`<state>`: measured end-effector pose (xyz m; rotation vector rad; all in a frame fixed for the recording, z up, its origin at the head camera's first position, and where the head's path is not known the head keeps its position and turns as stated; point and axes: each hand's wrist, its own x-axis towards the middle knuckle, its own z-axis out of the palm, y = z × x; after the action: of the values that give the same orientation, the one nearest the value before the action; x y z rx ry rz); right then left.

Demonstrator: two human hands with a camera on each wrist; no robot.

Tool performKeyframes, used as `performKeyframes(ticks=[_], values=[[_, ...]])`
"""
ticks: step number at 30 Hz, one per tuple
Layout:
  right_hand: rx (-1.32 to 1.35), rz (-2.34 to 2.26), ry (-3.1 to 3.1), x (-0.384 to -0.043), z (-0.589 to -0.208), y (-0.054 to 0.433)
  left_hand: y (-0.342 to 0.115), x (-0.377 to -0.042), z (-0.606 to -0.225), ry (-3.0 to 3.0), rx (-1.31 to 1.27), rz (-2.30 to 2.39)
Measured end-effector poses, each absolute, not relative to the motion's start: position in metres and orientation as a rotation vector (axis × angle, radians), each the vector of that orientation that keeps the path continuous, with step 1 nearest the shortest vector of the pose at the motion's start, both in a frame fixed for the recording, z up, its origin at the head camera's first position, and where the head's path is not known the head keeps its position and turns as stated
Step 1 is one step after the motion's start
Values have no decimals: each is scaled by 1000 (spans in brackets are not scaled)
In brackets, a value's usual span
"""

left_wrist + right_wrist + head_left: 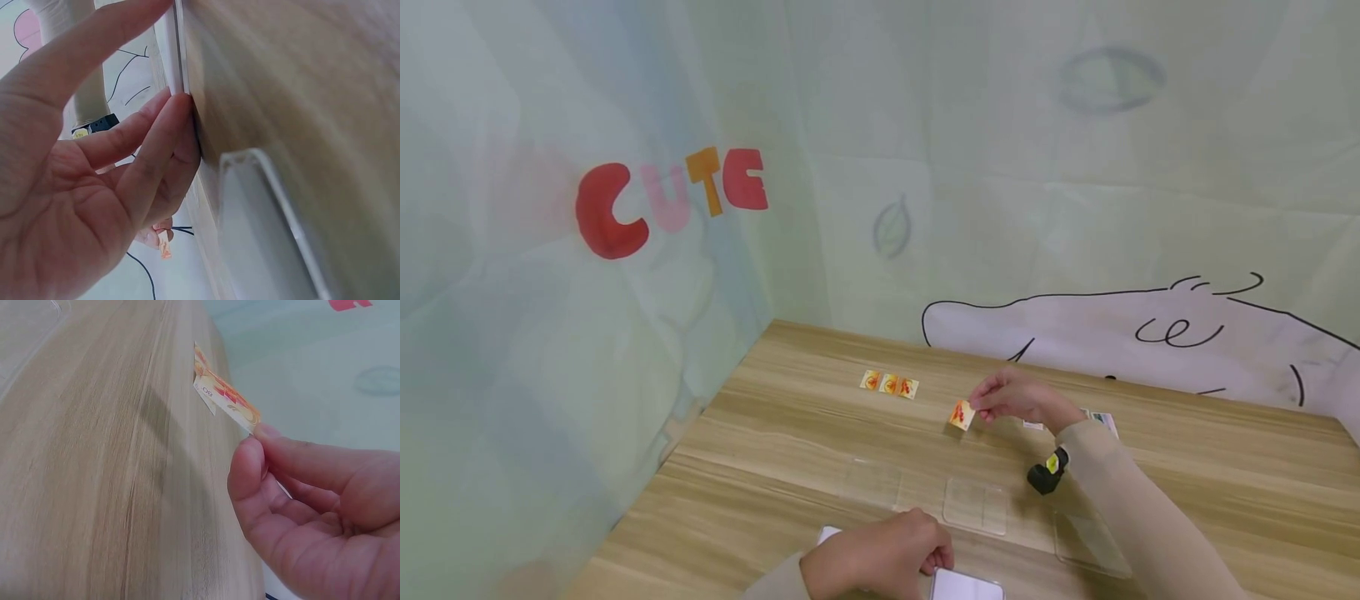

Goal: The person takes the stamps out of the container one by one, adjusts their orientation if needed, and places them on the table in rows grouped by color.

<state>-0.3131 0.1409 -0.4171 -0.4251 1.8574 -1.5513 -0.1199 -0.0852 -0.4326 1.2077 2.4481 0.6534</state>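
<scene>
My right hand pinches a small orange-and-cream postage stamp between thumb and index fingertip, tilted above the table. In the right wrist view, the number 80 shows on this stamp. Left of it, three similar stamps lie in a short row. My left hand rests low at the front, beside a white flat case. Its loosely bent fingers touch the edge of a thin white slab in the left wrist view, with the thumb apart from them.
Clear flat plastic cases lie across the middle of the wooden table. More small printed pieces lie behind the right forearm, whose wrist carries a black camera. Printed cloth walls border the table's back and left.
</scene>
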Motion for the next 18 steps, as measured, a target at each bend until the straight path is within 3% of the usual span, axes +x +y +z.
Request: performKeyframes(ticks=[18], values=[[-353, -1515, 1916, -321, -415, 133, -88, -118, -429, 2498, 1212, 607]])
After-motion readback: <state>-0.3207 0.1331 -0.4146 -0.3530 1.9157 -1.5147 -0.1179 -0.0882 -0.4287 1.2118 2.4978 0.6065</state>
